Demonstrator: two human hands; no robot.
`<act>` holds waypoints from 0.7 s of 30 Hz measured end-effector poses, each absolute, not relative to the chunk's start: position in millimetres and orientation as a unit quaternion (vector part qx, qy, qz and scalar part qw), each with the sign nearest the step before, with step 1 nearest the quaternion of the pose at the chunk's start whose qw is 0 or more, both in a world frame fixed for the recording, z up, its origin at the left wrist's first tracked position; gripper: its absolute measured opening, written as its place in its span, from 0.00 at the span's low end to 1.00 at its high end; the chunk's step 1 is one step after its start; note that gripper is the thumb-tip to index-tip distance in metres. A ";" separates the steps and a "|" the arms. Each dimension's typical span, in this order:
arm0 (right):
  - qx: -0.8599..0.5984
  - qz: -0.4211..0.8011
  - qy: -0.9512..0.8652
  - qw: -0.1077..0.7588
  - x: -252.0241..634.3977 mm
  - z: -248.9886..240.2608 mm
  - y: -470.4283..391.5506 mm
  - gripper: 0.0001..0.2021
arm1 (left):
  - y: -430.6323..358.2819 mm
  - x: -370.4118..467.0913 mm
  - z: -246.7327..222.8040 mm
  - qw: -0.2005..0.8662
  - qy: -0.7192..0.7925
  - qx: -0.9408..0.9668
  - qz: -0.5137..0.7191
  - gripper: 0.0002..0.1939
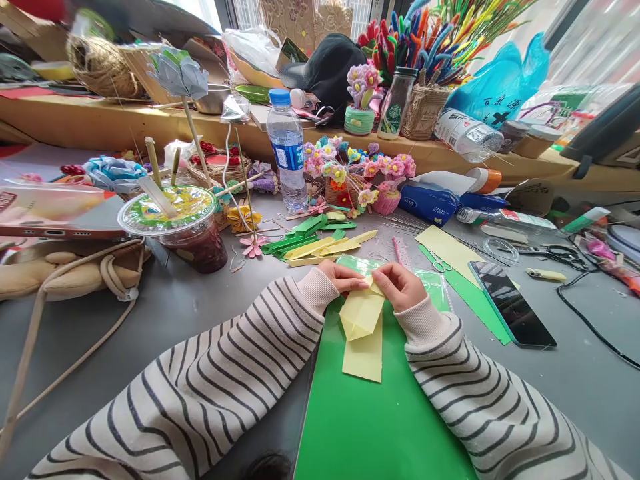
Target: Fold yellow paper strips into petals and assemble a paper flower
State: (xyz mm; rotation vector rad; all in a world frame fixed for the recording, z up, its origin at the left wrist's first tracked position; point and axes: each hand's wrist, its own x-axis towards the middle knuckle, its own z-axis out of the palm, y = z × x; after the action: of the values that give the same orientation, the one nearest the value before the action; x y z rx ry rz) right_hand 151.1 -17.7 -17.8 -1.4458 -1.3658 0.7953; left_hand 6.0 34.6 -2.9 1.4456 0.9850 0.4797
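Note:
Between my two hands is a piece of folded yellow paper (363, 312), its pointed lower end toward me. My left hand (344, 277) pinches its upper left edge, and my right hand (399, 283) grips the upper right part, the fingertips almost meeting. Under it lies a flat yellow paper strip (363, 363) on a green board (385, 427). Just beyond my hands are folded yellow paper strips (325, 248) and folded green strips (300, 239) in a loose pile.
A lidded drink cup (200, 247) and a water bottle (289, 153) stand at the left and back. To the right lie a phone (510, 303), small scissors (438, 261), black-handled scissors (560, 253) and sheets of yellow and green paper. Crocheted flowers (360, 170) crowd the back.

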 end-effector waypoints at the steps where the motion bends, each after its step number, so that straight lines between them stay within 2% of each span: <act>1: -0.589 0.331 -0.556 0.483 150.9 -17.3 -17.9 0.13 | 34.4 6.2 -3.1 0.616 0.426 0.628 0.213 0.20; 21: -0.566 0.379 -0.572 0.456 150.9 -9.0 -20.8 0.12 | 33.2 7.2 -2.5 0.589 0.443 0.641 0.213 0.17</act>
State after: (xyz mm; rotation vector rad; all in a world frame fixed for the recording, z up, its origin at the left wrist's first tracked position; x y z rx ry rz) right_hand 150.9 -20.8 -9.0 -1.3961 -1.4109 0.9345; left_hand 7.2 33.2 -2.5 1.4933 1.0318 0.4961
